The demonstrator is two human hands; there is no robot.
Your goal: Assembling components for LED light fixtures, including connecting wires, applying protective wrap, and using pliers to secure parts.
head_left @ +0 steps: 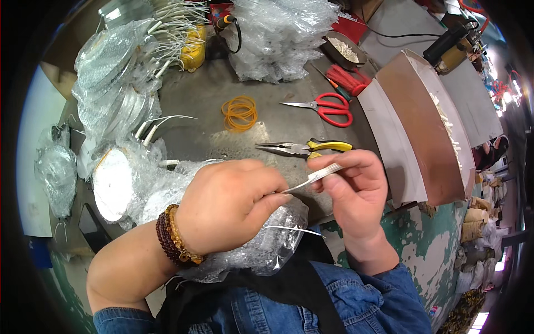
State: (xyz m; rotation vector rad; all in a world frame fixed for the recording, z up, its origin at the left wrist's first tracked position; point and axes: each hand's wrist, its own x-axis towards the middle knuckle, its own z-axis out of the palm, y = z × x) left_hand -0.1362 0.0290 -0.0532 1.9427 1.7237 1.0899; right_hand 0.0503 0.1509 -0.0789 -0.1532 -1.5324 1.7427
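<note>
Head view: left hand (231,203) and right hand (356,186) both pinch a white lead (311,179) over a bubble-wrapped part (261,245) (held low, near the lap). Wrapped ones pile up left (111,94); pliers (303,148) and scissors (328,107) lie unused on the tabletop (211,94).

Grey workbench (278,119), surface worn and scuffed. Lying directly on it: a loose heap of orange rubber bands (240,113); red-handled scissors (328,107), blades pointing left; yellow-handled long-nose pliers (306,147) just below them, tips also left. Far edge: a mound of clear plastic bags (278,36). Left side: bubble-wrapped round pieces (119,89) with white wires (stacked, overlapping). Right: an open cardboard box (423,128).
</note>
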